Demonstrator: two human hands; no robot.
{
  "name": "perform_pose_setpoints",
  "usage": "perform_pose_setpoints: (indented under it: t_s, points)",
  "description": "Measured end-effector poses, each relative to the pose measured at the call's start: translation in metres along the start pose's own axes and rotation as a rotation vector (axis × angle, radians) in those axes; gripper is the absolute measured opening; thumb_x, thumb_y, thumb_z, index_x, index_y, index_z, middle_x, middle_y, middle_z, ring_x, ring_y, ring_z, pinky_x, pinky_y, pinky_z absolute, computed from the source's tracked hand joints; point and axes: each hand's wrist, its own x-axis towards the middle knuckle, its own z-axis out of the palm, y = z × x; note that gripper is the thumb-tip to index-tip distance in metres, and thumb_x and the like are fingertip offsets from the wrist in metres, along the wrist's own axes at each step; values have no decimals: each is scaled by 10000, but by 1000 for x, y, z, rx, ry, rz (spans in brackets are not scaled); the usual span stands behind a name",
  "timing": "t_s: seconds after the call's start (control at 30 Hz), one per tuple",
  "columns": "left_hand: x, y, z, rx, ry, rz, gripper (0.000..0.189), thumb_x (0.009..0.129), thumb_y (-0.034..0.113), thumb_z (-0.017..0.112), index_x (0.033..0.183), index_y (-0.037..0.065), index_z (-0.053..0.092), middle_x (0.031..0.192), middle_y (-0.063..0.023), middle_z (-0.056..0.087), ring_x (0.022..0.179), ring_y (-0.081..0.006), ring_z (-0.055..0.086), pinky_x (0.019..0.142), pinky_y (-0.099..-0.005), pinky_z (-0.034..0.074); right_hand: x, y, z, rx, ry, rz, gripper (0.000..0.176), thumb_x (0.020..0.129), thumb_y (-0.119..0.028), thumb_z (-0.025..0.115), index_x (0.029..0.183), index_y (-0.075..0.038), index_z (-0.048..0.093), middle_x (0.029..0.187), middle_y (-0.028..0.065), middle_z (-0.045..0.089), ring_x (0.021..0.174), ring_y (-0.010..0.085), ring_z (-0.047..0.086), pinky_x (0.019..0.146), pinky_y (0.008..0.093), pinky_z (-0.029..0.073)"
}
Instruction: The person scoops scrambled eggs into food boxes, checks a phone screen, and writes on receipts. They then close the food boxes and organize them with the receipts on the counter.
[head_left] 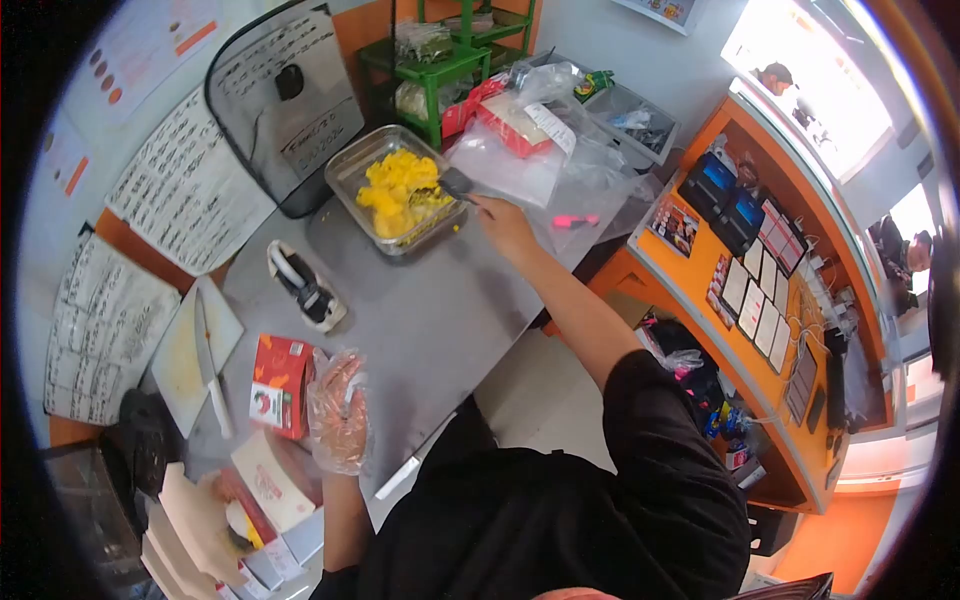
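Note:
My right hand (503,228) is closed around the handle of a black spatula (455,183). The spatula's dark head is over the right rim of a clear rectangular food container (402,243), which holds a heap of yellow food (400,190) with darker bits at its right side. In a crumpled clear plastic glove, my left hand (340,412) is low over the grey table, right beside a red printed box (281,385). The glove's folds hide how its fingers are bent and whether they grip the box.
A black-and-white device (305,287) lies on the grey table (420,330). Left of it, a knife (210,365) rests on a white cutting board (190,350). Cardboard boxes (272,480) stand near left. Plastic bags, a pink marker (575,220) and a green rack (430,85) are beyond; an orange counter (690,250) is right.

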Motion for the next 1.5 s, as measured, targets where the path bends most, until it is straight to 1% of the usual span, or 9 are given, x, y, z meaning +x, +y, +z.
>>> perform_pose_setpoints:
  t_s: [0.2,0.4,0.57,0.8,0.87,0.93,1.03,1.27,1.5]
  points:
    - [106,-28,66,-213,17,-84,354,874,150,579,1221,95,617,1247,-118,603,1233,-304,516,1087,-406,338,87,22,27,-571,-544,-234,231,830,-137,581,1014,-166,718,910,131,679,858,307,670,735,423,540]
    - [213,-79,149,-45,-97,-132,466,873,102,524,1339,94,519,1365,-131,517,1300,-328,445,1117,-433,303,119,6,7,-590,-813,-391,144,751,-97,603,851,-74,703,879,122,680,797,303,678,691,426,547]
    - [250,-97,218,281,103,-277,649,841,3,531,1457,71,338,1515,-175,302,1357,-363,358,1135,-422,281,131,38,31,-451,-831,-505,203,778,-112,585,950,-67,681,829,113,665,748,290,679,641,416,547]
    - [257,-87,242,154,189,-619,694,845,-16,514,1488,62,265,1562,-187,194,1391,-358,310,1123,-377,315,145,63,68,-357,-617,-625,220,868,-156,511,1009,-71,658,887,130,662,764,284,683,625,405,549]
    - [249,-100,248,364,296,-335,702,829,-36,505,1484,59,272,1555,-180,223,1360,-355,364,1099,-390,353,145,64,95,-227,-690,-575,217,873,-158,507,996,-70,662,893,128,663,772,291,680,631,402,549]
    - [250,-98,248,288,307,-402,704,809,-60,493,1475,48,288,1548,-170,249,1357,-348,371,1092,-389,366,140,61,106,-113,-822,-401,205,871,-145,506,961,-67,672,913,119,668,799,306,672,643,396,546]
    - [255,-83,244,220,279,-563,701,792,-77,485,1461,32,308,1546,-165,260,1362,-347,364,1097,-386,363,144,64,76,-102,-1037,-537,202,851,-127,516,976,-76,666,885,107,660,772,295,669,627,408,540]
    - [255,-89,248,167,318,-567,687,791,-91,491,1447,-12,304,1527,-207,272,1371,-343,348,1123,-359,335,166,49,79,-340,-595,-840,252,806,-98,539,1025,-37,649,872,94,659,682,314,662,595,409,535]
    - [253,-101,261,174,385,-515,680,840,-1,509,1476,54,274,1534,-185,268,1362,-336,362,1088,-360,370,152,33,60,-360,-976,-836,217,855,-119,512,1007,-73,660,881,146,688,755,334,676,635,433,541]
